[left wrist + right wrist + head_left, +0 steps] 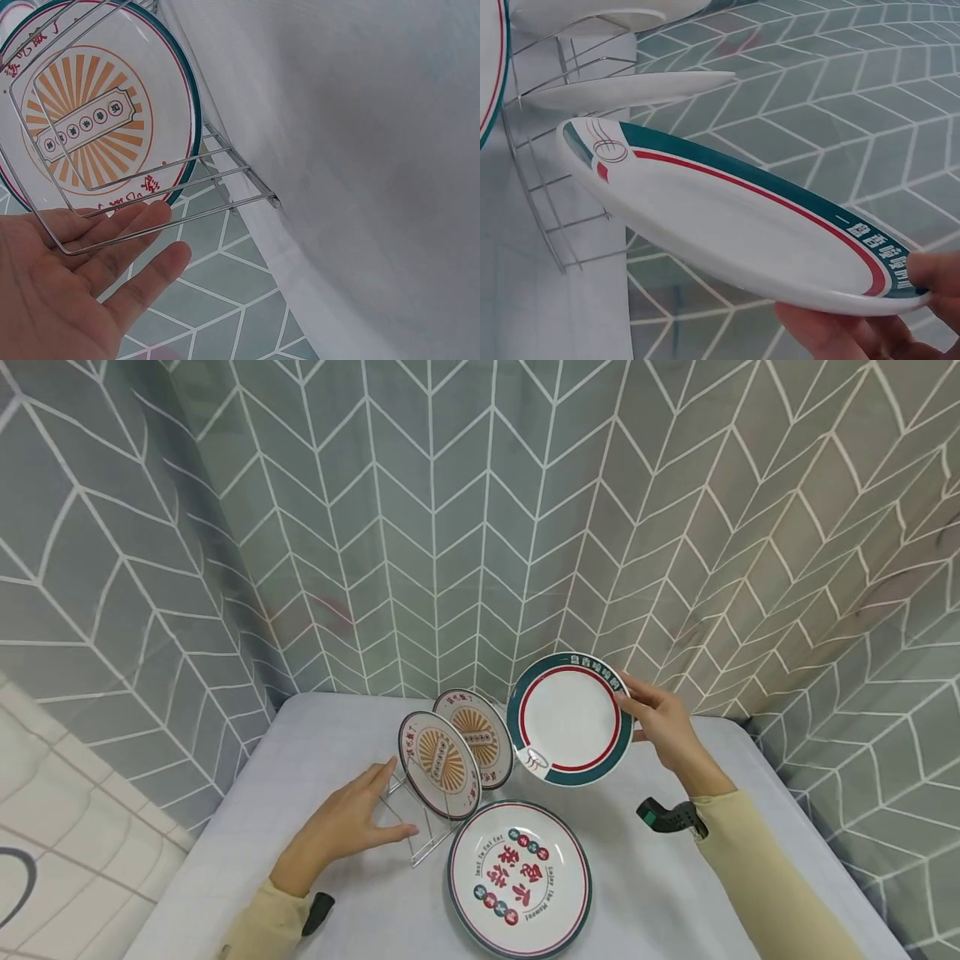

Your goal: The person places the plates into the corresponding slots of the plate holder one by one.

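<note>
I count 2 sunburst plates [440,763] in 1 wire rack [256,180], 1 plate stack [519,878] beside it; my right hand [662,727] pinches 1 round green-banded plate [571,719] right of the rack, lettering [596,669] pointing away; left hand [347,821] loose-fingered alongside it

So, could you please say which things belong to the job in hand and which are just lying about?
Probably the job:
raised plate in the right fingers
wire rack
two sunburst plates
plate lying flat

Probably just background:
patterned curtain
white tablecloth
white tiles
</note>
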The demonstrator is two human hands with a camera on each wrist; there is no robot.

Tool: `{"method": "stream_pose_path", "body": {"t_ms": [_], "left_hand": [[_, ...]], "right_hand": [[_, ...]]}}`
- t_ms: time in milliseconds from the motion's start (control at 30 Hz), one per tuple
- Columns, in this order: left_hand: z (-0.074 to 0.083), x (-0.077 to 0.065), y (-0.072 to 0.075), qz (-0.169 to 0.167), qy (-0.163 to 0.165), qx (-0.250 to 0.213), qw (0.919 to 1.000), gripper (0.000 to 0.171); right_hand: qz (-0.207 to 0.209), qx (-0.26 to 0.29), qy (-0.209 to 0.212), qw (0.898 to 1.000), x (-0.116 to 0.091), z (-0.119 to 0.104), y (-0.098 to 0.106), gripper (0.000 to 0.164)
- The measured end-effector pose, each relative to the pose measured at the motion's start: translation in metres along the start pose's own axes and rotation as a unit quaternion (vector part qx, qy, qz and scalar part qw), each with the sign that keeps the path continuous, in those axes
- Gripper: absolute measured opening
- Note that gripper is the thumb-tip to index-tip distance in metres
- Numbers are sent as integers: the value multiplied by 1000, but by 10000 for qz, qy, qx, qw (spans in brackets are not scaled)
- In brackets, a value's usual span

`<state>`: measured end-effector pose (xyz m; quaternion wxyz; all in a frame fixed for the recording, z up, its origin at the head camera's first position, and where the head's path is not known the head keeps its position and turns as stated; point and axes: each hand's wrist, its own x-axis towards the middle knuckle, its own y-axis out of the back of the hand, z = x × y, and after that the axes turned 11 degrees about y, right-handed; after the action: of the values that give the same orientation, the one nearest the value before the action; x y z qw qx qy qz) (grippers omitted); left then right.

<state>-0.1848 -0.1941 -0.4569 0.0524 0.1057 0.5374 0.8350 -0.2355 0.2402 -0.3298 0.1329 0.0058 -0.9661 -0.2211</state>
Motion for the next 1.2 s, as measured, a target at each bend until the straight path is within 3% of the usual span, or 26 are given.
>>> {"method": "stream_pose_path", "body": {"t_ms": [133,333,500,633,733,933,1200], "left_hand": [[5,0,-1,-34,-40,-43,10000,115],[8,4,2,38,-90,66,9999,115],[6,5,4,59,-111,114,9999,116],[5,3,4,71,-84,119,9999,116],[4,2,4,54,-64,108,9999,115],[0,-2,3,86,-42,32,9999,113],[-1,-2,-2,76,-82,54,9999,115]], "right_hand": [[-93,40,-50,9999,22,-3,-14,49],[-180,-108,152,9997,36,-11,-35,46],[-188,-311,796,9962,41,-22,-55,41],[-257,-726,1380,9874,43,-31,-76,40],[-221,-1021,1593,9817,45,-35,-91,40],[-228,-1276,1726,9764,46,-39,-115,39],[-409,-1365,1647,9760,39,-23,-132,38]]}}
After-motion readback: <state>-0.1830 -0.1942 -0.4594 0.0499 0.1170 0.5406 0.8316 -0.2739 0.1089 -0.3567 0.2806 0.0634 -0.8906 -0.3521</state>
